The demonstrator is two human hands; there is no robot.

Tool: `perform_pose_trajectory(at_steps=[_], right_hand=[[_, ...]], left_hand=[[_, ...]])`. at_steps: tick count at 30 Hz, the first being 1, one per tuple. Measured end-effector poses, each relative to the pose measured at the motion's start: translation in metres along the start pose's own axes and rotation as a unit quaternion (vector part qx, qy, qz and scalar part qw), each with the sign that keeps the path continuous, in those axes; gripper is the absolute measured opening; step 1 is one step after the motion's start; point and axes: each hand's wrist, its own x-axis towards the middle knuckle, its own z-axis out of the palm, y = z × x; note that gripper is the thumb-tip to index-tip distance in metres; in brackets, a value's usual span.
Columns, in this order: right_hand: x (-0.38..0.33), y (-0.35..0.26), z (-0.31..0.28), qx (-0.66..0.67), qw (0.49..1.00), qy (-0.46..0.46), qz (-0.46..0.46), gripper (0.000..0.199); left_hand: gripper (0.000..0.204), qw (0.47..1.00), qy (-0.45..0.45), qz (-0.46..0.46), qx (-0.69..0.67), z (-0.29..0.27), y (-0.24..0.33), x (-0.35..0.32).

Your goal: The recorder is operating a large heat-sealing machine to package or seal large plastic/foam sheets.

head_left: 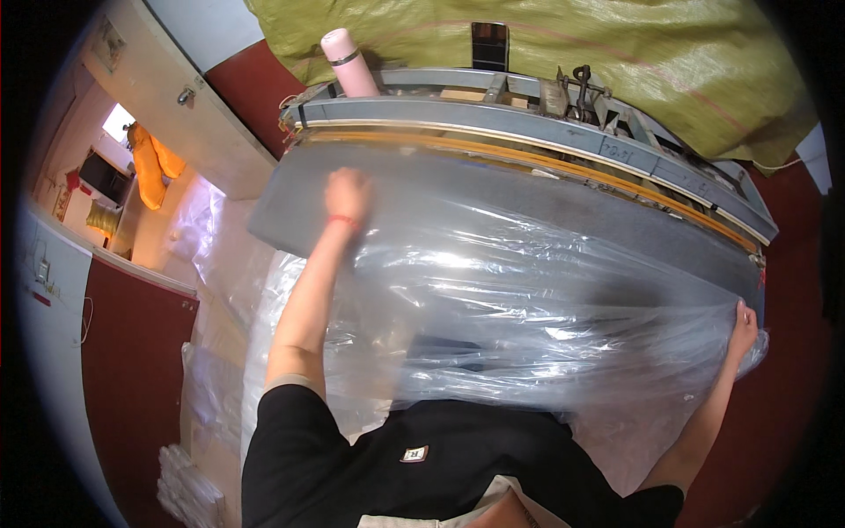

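A wide sheet of clear plastic film (519, 299) lies spread over a grey padded work surface (634, 220) and hangs down over its near edge in front of me. My right hand (745, 327) pinches the film's edge at the surface's right end. Toward the far left of the surface, my left hand (349, 194) is closed like a fist at the film's far left part. Motion blurs its fingers somewhat, and the film in its grip is hard to make out. Between the two hands the film is pulled into long shiny creases.
Behind the surface runs a long grey metal frame (528, 119) with an orange strip (458, 145) along it. A pink bottle (349, 63) stands on its left end, and a metal clamp (581, 92) sits farther right. More plastic film (189, 488) lies piled at lower left, near an open door (189, 97).
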Motion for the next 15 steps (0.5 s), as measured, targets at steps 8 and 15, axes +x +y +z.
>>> perform_pose_trajectory(at_steps=[8, 15], right_hand=[[0.054, 0.000, 0.103, 0.156, 0.980, 0.077, 0.100, 0.022], [0.074, -0.045, 0.157, 0.217, 0.963, 0.139, 0.078, 0.020]], left_hand=[[0.019, 0.932, 0.164, -0.159, -0.281, 0.040, -0.001, 0.056], [0.015, 0.904, 0.183, -0.173, -0.346, 0.080, -0.045, 0.098]])
